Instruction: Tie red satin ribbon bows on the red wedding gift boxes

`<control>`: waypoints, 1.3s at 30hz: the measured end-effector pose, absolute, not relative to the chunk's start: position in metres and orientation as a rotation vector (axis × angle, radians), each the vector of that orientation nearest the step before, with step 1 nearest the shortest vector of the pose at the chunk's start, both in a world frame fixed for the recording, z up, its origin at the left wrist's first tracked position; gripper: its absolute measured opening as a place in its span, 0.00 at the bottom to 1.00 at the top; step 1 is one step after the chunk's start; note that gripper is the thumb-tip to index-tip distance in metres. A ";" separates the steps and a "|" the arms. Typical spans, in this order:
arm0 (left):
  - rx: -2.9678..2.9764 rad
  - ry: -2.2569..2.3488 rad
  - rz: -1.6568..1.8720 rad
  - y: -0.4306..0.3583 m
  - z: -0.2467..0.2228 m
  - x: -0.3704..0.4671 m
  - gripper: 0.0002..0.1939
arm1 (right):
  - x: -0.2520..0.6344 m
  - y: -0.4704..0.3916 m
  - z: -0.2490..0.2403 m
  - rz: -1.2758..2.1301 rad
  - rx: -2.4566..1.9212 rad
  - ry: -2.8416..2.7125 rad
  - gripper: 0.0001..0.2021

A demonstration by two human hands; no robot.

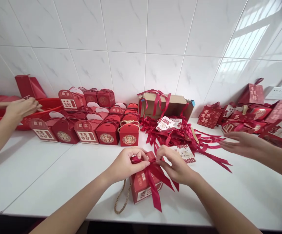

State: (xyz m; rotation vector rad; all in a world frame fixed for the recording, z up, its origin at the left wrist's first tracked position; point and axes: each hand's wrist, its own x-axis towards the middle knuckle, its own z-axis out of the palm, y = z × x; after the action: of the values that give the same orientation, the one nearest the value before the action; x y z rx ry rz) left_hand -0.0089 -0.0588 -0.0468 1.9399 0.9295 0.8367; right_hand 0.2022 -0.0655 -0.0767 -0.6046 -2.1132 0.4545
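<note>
Basically, red box [140, 182] w/ glossy dk. red ribbon [155, 192] & tan rope [117, 212].

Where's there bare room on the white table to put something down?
Front left: bare white table, between the left forearm and the row of red boxes. Front right: more, between the right forearm and another person's hand. It's crowded at the back, with boxes and the ribbon pile, and front middle, where left hand and right hand hold ribbon over a small box.

The left hand [128, 164] hides part of the red box [141, 183] from me; rightward, a co-worker's forearm [280, 159] is cut off.
</note>
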 end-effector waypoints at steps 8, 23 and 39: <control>1.921 0.965 0.860 -0.058 -0.051 -0.008 0.13 | 0.208 -0.064 -0.077 0.479 -0.731 -1.996 0.05; 1.814 1.004 0.883 -0.063 -0.047 -0.008 0.16 | 0.210 -0.063 -0.074 0.507 -0.742 -1.982 0.11; 1.813 1.068 0.873 -0.067 -0.053 -0.008 0.08 | 0.216 -0.062 -0.077 0.693 -0.891 -1.819 0.08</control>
State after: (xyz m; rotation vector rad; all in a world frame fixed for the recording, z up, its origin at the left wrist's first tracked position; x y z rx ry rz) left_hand -0.0079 -0.0674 -0.0527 1.8126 1.0685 0.8734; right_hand 0.2158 -0.0624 -0.0767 -0.8913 -1.8194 0.6925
